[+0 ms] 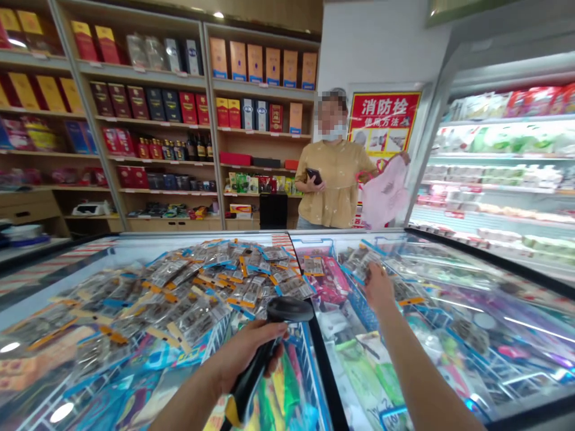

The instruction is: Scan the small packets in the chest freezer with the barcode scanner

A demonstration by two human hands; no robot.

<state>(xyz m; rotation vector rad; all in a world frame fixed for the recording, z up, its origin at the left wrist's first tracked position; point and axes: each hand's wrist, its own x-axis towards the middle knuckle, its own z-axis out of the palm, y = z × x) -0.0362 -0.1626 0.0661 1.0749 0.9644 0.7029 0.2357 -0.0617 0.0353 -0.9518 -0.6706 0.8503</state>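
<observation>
Head view: the left hand (245, 354) has its grip wrapped around the handle of a black handheld scanner (290, 309), beside the dark divider (324, 365). The right hand (380, 286) appears to have its grip closed on a clear packet (359, 260), above a blue basket (365, 310). A broad pile of similar packets (215, 281) covers the left side, with fewer on the right. The work seems partway along; how many packets are handled or left cannot be told.
</observation>
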